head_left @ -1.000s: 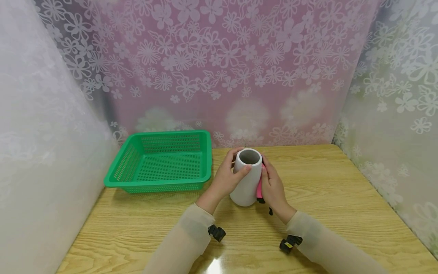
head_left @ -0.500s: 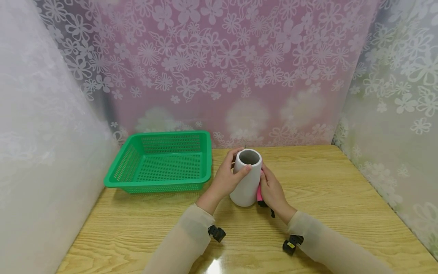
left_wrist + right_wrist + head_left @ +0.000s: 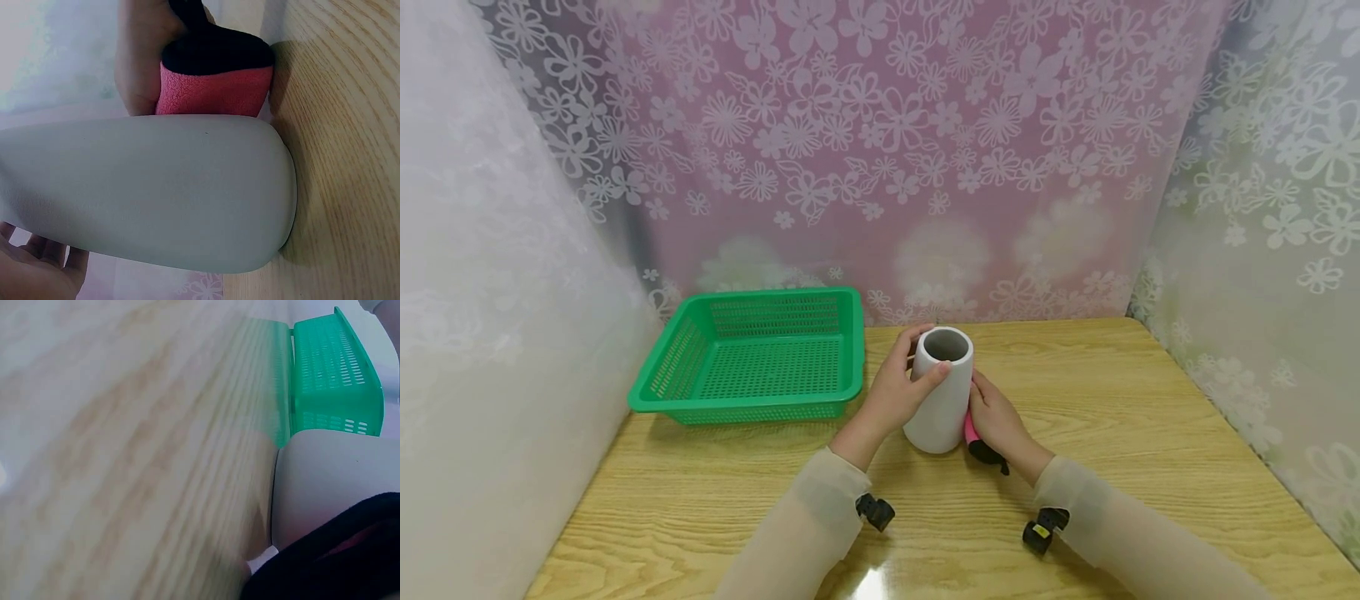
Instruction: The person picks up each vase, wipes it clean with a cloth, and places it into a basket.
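Note:
A white vase (image 3: 942,408) with a round open mouth stands upright on the wooden table. My left hand (image 3: 898,385) grips its upper part, thumb across the near side and fingers round the far left. In the left wrist view the vase (image 3: 150,194) spans the frame. My right hand (image 3: 997,418) holds a soft pink pad with black trim (image 3: 974,433) against the vase's right side, low down. The pad (image 3: 215,90) shows a fuzzy pink face and a black strap in the left wrist view. Most of it is hidden behind the right hand in the head view.
A green perforated plastic basket (image 3: 760,406) sits on the table (image 3: 1120,433) to the left of the vase. Flowered curtain sheets (image 3: 880,167) enclose the table at the back and both sides.
My right hand has slid down along the vase's right side with the pink pad, whose black end now sticks out more at the bottom. The left hand and the vase have stayed put.

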A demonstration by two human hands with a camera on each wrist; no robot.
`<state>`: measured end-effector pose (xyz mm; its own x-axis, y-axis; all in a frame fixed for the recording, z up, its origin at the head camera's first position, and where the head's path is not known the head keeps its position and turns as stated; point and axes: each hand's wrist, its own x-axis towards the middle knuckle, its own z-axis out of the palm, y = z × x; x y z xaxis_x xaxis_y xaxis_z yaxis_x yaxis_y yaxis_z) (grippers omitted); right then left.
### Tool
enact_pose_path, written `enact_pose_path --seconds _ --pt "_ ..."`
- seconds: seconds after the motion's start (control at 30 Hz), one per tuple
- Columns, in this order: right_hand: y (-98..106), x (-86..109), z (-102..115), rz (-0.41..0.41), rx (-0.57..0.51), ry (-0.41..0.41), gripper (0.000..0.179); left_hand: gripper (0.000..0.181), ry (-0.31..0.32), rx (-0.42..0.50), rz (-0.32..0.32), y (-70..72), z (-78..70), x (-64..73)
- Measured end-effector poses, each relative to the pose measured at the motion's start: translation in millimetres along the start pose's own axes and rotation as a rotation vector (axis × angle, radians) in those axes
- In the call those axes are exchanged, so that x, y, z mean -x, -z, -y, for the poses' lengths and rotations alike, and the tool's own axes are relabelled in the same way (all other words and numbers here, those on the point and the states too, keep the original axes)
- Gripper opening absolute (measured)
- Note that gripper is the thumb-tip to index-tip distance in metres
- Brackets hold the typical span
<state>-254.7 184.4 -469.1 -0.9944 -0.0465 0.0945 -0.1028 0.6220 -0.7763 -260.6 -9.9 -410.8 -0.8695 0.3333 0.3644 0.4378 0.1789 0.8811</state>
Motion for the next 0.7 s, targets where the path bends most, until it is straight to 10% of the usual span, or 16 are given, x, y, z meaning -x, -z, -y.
enact_pose_path --seconds 0.7 --pt "19 -9.9 1 0.213 0.083 -0.040 0.052 0.068 0.006 0.001 -0.005 -0.3 -0.1 -1.9"
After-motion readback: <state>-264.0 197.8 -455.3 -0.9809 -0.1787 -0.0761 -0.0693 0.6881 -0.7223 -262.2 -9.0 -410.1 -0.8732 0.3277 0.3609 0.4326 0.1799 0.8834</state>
